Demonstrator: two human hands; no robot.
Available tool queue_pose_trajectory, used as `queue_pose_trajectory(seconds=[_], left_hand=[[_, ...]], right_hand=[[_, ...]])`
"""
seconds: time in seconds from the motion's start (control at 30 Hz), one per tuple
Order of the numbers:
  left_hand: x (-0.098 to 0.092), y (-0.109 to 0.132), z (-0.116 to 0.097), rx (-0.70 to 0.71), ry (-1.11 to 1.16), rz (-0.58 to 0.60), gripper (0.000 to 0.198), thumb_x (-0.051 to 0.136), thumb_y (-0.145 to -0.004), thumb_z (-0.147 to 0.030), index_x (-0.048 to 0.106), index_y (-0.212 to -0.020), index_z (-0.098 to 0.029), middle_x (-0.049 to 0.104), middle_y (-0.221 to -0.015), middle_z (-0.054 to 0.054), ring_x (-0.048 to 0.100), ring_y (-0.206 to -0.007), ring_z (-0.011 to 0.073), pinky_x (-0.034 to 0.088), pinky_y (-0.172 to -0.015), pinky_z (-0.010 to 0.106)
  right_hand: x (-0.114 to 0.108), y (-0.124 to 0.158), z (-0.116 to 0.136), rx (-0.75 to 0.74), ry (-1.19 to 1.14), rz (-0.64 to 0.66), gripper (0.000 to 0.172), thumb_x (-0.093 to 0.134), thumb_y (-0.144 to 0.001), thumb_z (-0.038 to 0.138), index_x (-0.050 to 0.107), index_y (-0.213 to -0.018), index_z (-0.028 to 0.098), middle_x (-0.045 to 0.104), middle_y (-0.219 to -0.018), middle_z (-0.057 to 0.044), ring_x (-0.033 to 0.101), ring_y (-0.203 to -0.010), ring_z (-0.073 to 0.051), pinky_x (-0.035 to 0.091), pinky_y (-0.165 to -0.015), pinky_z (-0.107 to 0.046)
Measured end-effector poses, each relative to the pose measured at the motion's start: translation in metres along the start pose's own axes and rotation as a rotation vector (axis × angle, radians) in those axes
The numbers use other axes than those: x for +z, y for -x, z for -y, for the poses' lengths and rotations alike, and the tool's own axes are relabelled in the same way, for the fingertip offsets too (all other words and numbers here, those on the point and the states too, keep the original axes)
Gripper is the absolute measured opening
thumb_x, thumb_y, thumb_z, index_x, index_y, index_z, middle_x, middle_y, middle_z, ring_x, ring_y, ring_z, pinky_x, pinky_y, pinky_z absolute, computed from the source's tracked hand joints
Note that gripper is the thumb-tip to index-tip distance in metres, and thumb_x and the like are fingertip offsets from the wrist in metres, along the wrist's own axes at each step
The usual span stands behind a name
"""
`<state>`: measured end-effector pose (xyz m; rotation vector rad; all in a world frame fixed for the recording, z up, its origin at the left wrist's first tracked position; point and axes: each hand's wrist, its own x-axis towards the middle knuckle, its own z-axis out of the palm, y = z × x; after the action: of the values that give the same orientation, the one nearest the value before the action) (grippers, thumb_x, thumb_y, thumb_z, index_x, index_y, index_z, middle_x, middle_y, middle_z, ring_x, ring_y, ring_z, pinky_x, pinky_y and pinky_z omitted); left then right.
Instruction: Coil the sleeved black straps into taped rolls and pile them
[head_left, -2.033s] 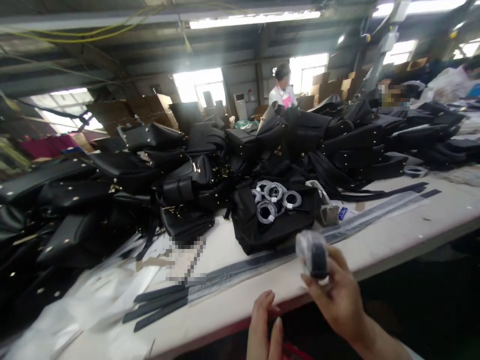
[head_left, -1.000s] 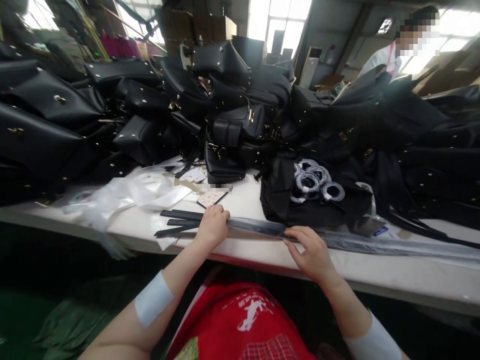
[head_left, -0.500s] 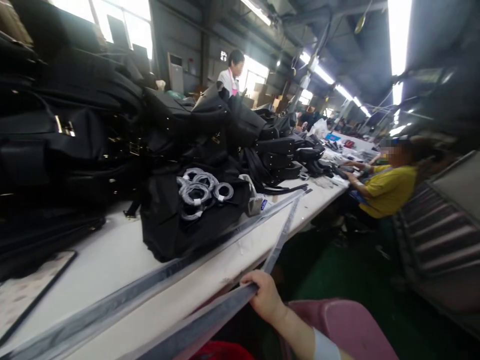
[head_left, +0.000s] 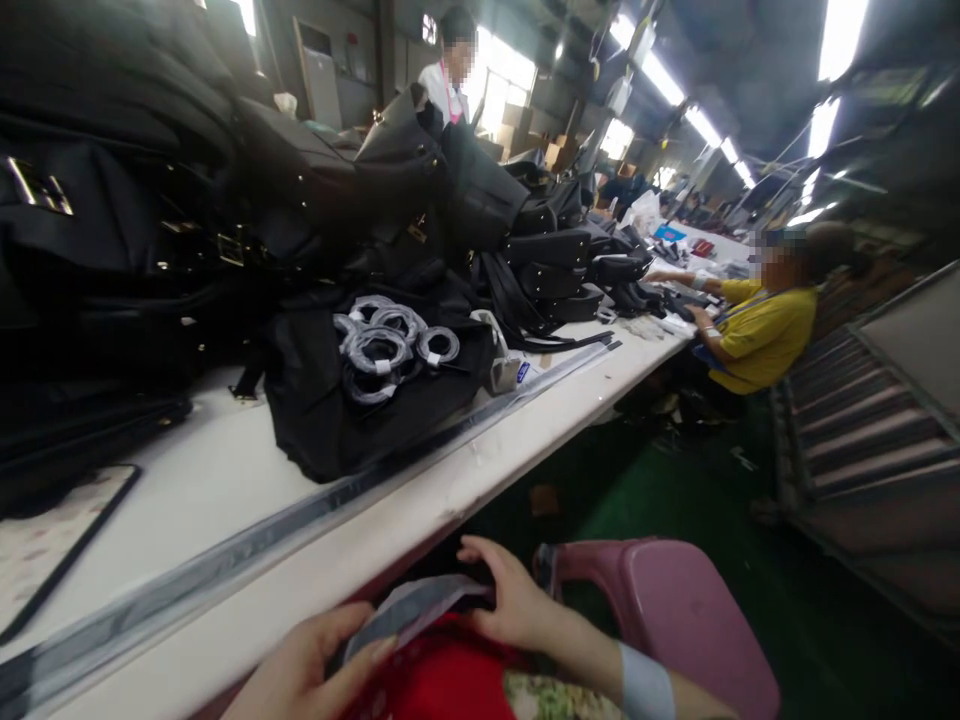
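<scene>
Both my hands sit low over my lap, below the white table edge (head_left: 480, 475). My left hand (head_left: 304, 670) and my right hand (head_left: 506, 600) are closed on the two ends of a plastic-wrapped black strap (head_left: 409, 610), which bends between them. More wrapped straps (head_left: 247, 545) lie in a long line along the table's near edge. Further back, several coiled wrapped straps (head_left: 386, 345) rest on a black bag (head_left: 360, 400).
A big heap of black handbags (head_left: 225, 200) fills the table's left and back. A pink plastic stool (head_left: 675, 620) stands at my right. A seated person in a yellow shirt (head_left: 754, 325) works at the table's far end, and another person in white (head_left: 442, 80) stands behind the heap.
My right hand has pulled the strap off the table edge down to my lap, and my left hand has come into view holding its other end. The view has dipped slightly.
</scene>
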<state>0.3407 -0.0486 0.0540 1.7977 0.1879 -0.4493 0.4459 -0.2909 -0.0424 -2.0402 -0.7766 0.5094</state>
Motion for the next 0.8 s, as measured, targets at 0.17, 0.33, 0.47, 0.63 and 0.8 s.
queue_pose_trajectory(seconds=[0.17, 0.33, 0.47, 0.63, 0.8], left_hand=[[0.018, 0.000, -0.007, 0.006, 0.067, 0.091, 0.042, 0.056, -0.085, -0.056, 0.061, -0.079, -0.015, 0.058, -0.065, -0.002, 0.049, -0.057, 0.0114, 0.038, -0.055, 0.022], [-0.015, 0.025, 0.032, -0.142, 0.363, 0.301, 0.043, 0.050, -0.090, -0.057, 0.057, -0.078, -0.017, 0.057, -0.053, -0.003, 0.046, -0.042, 0.0087, 0.039, -0.047, 0.020], [-0.038, 0.052, 0.063, -0.214, 0.517, 0.463, 0.037, 0.056, -0.090, -0.048, 0.062, -0.076, -0.014, 0.047, -0.039, -0.006, 0.037, -0.031, 0.0073, 0.030, -0.035, 0.018], [-0.053, 0.063, 0.078, -0.231, 0.769, 0.441, 0.042, 0.057, -0.089, -0.045, 0.057, -0.061, -0.014, 0.038, -0.031, -0.006, 0.024, -0.022, 0.0055, 0.016, -0.024, 0.016], [-0.065, 0.063, 0.033, 0.049, 1.087, 0.233, 0.045, 0.056, -0.090, -0.039, 0.055, -0.053, -0.013, 0.024, -0.028, -0.009, 0.020, -0.021, 0.0028, 0.018, -0.026, 0.013]], right_hand=[[-0.004, -0.024, 0.035, -0.381, 0.167, 0.305, 0.048, 0.053, -0.077, 0.013, 0.056, -0.125, 0.017, 0.068, -0.116, -0.010, 0.065, -0.103, -0.021, 0.050, -0.094, -0.036], [-0.029, -0.048, 0.013, -0.431, 0.399, 0.107, 0.038, 0.044, -0.080, 0.007, 0.065, -0.110, 0.017, 0.072, -0.106, -0.011, 0.068, -0.097, -0.023, 0.052, -0.091, -0.036], [-0.060, -0.062, 0.001, -0.429, 0.475, 0.004, 0.043, 0.043, -0.077, 0.005, 0.064, -0.114, 0.015, 0.072, -0.109, -0.012, 0.068, -0.100, -0.024, 0.052, -0.093, -0.037], [-0.073, -0.068, 0.003, -0.341, 0.520, 0.024, 0.048, 0.044, -0.073, 0.004, 0.063, -0.115, 0.016, 0.072, -0.107, -0.010, 0.069, -0.097, -0.025, 0.053, -0.089, -0.038], [-0.074, -0.067, 0.017, -0.192, 0.433, 0.138, 0.040, 0.045, -0.082, 0.012, 0.063, -0.117, 0.019, 0.072, -0.105, -0.009, 0.068, -0.094, -0.026, 0.051, -0.084, -0.037]])
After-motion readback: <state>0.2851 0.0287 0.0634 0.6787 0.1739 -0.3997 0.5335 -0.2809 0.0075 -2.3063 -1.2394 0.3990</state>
